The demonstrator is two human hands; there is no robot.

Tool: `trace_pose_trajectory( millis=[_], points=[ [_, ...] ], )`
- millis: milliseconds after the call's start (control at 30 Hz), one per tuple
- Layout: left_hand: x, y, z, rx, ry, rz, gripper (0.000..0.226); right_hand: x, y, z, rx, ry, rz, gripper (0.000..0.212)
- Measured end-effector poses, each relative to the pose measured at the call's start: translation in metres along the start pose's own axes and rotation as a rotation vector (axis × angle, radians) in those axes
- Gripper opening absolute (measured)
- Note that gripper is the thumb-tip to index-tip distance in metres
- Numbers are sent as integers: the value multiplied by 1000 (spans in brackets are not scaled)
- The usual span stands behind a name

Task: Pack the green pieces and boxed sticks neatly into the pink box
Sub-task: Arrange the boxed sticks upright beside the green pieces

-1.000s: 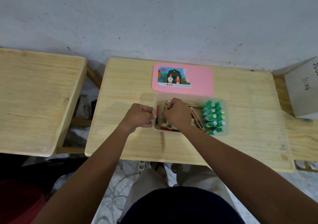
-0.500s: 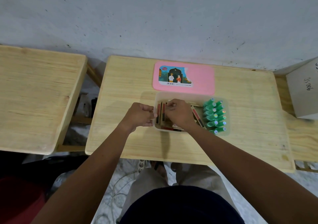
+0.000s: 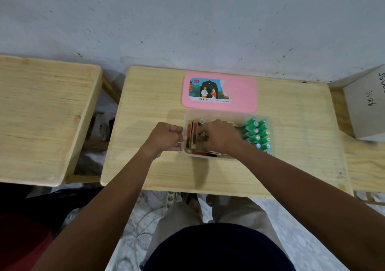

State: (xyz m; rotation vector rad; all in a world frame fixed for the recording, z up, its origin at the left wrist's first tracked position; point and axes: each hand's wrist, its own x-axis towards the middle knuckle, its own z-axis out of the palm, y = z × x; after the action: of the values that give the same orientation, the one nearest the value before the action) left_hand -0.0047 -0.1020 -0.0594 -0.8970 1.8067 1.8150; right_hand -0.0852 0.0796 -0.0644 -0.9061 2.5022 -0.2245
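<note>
Worktop (image 3: 145, 95) of pale wood beneath everything. Pink lid (image 3: 239, 91) flat at the far side, picture label on its left half, just beyond the box (image 3: 229, 112). Clear-walled box, open, near mid-worktop. Left hand (image 3: 164, 138) outside the left wall, fingers curled and touching it; gripping the rim or not, cannot tell. Right hand (image 3: 220, 136) inside the box, knuckles up, fingers curled down onto the sticks (image 3: 192, 134); any pinch hidden beneath. Green pieces (image 3: 257, 134) just right of that hand, packed in two tidy rows at the right end, shiny stickers on their caps. Sticks in slim tan boxes striped red and black, two on edge by the left wall, more flat along the near wall.
</note>
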Motion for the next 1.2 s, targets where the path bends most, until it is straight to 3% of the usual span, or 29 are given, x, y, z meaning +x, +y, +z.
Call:
trace_pose_trajectory(
  millis=[100,233,333,400,600,767,867,1000,1200],
  points=[
    [1,-2,0,0,1,0,23,-3,5,-1,160,100,91,33],
    [0,-2,0,-12,10,0,23,-5,5,-8,615,329,240,20],
    [1,-2,0,-2,9,-2,23,-2,3,-12,881,385,324,24],
    [1,-2,0,-4,1,-1,22,-1,2,-10,915,371,335,30],
    [-4,2,0,0,-5,1,23,-5,-6,-4,725,339,253,33],
    [-6,4,1,1,6,-11,24,-3,-1,4,371,205,144,14],
    [-8,5,1,0,3,-7,24,-9,5,-3,279,57,68,3],
    [-8,7,1,7,4,-12,23,-14,8,-4,136,-258,-65,14],
    [-9,7,1,11,2,-12,22,-6,-2,-12,56,-339,-157,27]
  ],
)
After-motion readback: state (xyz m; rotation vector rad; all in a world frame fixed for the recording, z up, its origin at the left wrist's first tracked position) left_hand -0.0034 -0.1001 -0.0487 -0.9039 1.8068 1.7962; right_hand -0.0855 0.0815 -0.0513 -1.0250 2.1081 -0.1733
